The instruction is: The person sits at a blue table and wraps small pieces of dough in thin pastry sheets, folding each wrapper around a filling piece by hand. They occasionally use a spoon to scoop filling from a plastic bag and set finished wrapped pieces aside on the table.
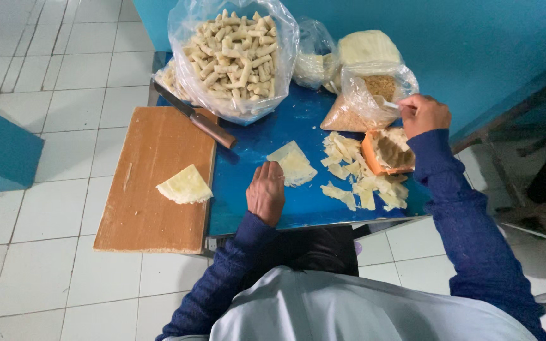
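My left hand (266,192) rests flat on the blue table (266,136), its fingertips on a pale square wrapper sheet (294,165). My right hand (423,114) is closed on a thin spoon handle (390,104) that reaches into a clear bag of brownish crumbs (366,101). Just below that hand stands an orange bowl (384,151) with pale filling. Several loose wrapper pieces (361,183) lie around the bowl.
A wooden cutting board (150,189) at the left holds a folded wrapper stack (184,185); a knife (195,117) lies across its top corner. A big clear bag of rolled pieces (232,53) and smaller bags (316,57) stand at the back. White tiled floor surrounds the table.
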